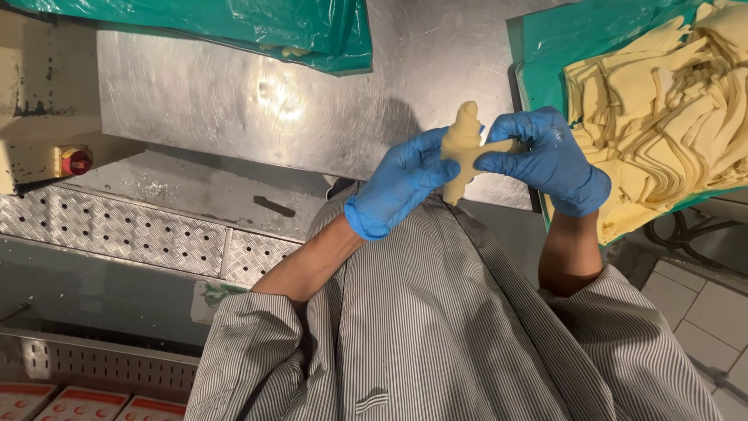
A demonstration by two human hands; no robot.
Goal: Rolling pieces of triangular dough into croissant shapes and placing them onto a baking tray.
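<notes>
Both of my hands wear blue gloves and hold one pale rolled piece of dough [463, 148] in the air above the steel table [234, 109]. My left hand [401, 183] grips its lower left side. My right hand [545, 156] pinches a strip of the dough that sticks out to the right. The roll stands nearly upright, its ridged tip pointing up. A heap of cut dough pieces [662, 109] lies on a green plastic sheet [561, 47] just right of my right hand.
A second green plastic sheet [257, 27] covers something at the table's far edge. A cream machine housing with a red knob [76, 161] stands at the left, above a perforated metal step [117, 234]. Tiled floor [701, 312] shows at the lower right.
</notes>
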